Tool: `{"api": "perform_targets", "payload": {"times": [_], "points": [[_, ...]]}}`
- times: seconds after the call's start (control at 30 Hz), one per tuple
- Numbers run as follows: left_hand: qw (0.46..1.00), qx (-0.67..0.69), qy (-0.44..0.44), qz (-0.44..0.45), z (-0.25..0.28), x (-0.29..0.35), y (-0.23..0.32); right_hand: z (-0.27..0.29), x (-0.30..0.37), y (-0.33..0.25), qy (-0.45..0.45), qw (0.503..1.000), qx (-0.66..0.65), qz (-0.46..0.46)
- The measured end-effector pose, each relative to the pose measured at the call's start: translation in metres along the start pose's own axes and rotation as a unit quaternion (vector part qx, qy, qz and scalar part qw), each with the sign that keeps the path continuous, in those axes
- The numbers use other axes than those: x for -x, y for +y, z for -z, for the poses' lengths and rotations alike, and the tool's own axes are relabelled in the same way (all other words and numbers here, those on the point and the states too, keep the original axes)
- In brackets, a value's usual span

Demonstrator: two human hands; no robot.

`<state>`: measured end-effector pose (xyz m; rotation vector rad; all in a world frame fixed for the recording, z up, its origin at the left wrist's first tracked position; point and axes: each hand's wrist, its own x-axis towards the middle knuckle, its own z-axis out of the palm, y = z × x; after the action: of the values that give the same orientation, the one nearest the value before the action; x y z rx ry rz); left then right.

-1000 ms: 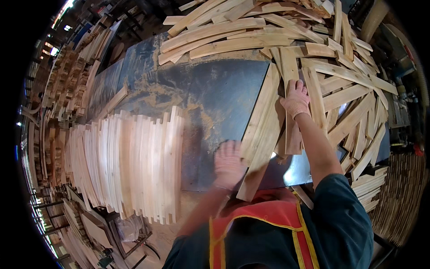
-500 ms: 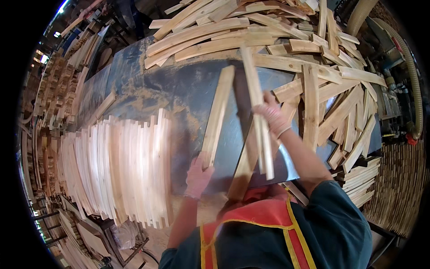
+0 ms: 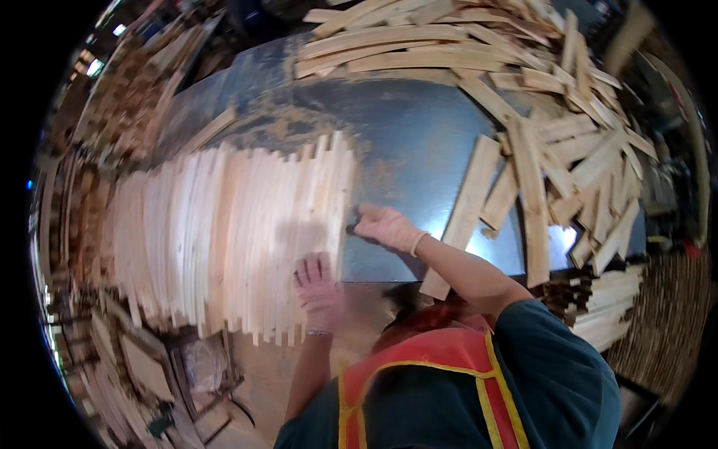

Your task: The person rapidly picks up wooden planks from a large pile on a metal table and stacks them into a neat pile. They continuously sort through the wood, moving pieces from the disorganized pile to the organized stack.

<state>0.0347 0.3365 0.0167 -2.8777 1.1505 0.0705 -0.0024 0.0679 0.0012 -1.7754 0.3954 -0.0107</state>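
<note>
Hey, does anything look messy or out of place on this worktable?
Yes: apparent sawdust is scattered on the dark tabletop, and the loose boards at right cross untidily, unlike the side-by-side strips at left.

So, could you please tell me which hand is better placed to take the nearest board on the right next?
Probably the right hand: it sits between the row of strips and that board, while the left hand is farther off, over the strips.
</note>
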Motion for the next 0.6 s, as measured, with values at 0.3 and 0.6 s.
{"api": "perform_targets", "payload": {"times": [0.3, 0.6], "points": [[0.983, 0.058, 0.035, -0.168, -0.001, -0.005, 0.094, 0.207, 0.222, 0.110, 0.448, 0.715, 0.487, -0.225], [0.970, 0.131, -0.128, -0.161, 0.012, -0.043, 0.239, 0.308, 0.148, 0.058, 0.381, 0.826, 0.389, -0.145]]}}
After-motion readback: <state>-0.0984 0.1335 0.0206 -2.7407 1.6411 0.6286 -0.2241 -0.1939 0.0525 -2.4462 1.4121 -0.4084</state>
